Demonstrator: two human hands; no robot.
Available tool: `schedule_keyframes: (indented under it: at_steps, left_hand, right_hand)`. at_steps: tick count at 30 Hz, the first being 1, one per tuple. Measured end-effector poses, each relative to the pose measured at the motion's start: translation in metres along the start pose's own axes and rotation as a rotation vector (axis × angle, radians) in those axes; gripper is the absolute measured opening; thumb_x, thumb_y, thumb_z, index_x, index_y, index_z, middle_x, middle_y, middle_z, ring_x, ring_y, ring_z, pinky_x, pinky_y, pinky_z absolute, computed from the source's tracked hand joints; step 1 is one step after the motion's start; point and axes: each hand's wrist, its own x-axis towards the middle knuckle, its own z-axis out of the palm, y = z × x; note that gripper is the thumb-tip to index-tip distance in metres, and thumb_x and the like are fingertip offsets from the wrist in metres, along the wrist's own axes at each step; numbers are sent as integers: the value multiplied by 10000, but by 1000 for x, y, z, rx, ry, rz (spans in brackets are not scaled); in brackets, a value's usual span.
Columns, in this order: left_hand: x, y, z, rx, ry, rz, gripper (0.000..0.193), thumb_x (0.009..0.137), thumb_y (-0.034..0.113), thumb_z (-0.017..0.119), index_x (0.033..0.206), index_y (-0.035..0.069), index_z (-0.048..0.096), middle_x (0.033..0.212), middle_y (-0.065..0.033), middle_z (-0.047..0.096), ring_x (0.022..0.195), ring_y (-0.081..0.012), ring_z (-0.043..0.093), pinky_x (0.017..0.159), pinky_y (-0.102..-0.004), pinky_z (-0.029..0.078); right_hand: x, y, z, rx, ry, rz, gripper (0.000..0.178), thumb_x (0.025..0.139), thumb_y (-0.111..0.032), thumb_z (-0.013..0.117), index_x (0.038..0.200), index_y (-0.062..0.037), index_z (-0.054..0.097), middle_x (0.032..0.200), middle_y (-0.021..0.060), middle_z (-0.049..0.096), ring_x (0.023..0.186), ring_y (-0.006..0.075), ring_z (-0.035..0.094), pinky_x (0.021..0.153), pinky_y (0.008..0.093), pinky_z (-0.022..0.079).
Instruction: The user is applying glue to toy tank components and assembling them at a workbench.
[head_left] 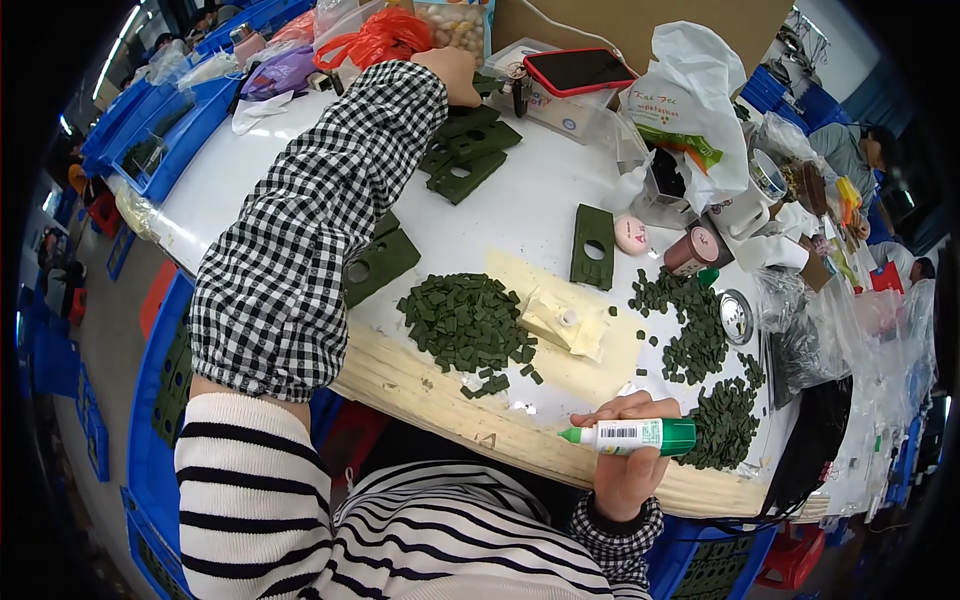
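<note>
My right hand is closed around a white glue bottle with a green base and a pointed green tip; it lies sideways, tip to the left, above the table's front edge. Stretched to the far side, my left hand has its fingers bent down on a dark green plate, their tips partly hidden. Just nearer lie overlapping green plates with round holes. A heap of small green pieces sits left of a pale yellowish block. Another green plate lies beyond the block.
More small green pieces spread at the right, beside a round metal lid. A pink-brown cup and a round pink container stand behind. A red-cased phone rests on a clear plastic box. Blue crates flank the table's left.
</note>
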Motion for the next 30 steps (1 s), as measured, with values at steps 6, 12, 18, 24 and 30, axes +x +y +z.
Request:
schedule_keyframes:
  at_steps: [6, 12, 18, 24, 30]
  left_hand:
    - [-22, -3, -2, 112, 360, 64, 518, 693, 342, 684, 1094, 42, 550, 1086, -156, 556, 995, -299, 579, 788, -432, 476]
    - [-77, 31, -12, 28, 688, 374, 506, 649, 203, 690, 1081, 37, 485, 986, -128, 514, 950, -291, 525, 784, -384, 416]
    - [-123, 77, 16, 68, 529, 658, 540, 610, 156, 708, 1092, 42, 493, 916, -77, 486, 884, -222, 526, 778, -323, 388]
    - [-133, 80, 19, 85, 474, 712, 510, 655, 281, 733, 1058, 48, 524, 927, -63, 481, 882, -202, 510, 780, -311, 387]
    - [-128, 70, 12, -166, 454, 703, 430, 748, 314, 688, 1045, 56, 515, 996, -86, 469, 969, -242, 466, 826, -357, 390]
  right_hand:
    - [1, -1, 1, -4, -27, -4, 459, 834, -423, 608, 963, -17, 436, 868, 135, 532, 773, 223, 618, 746, 436, 569]
    - [0, 2, -1, -5, -21, 0, 454, 838, -421, 603, 962, -17, 437, 859, 132, 535, 771, 224, 621, 744, 435, 570]
    - [2, 1, -1, -41, -23, -16, 454, 839, -424, 601, 961, -18, 441, 860, 134, 537, 763, 228, 622, 736, 442, 569]
    - [0, 2, 0, -43, 1, -21, 451, 840, -427, 599, 965, -22, 445, 866, 131, 535, 772, 223, 616, 733, 439, 569]
    - [0, 2, -1, -38, -7, -22, 453, 838, -430, 598, 963, -22, 444, 868, 130, 534, 782, 217, 612, 735, 438, 569]
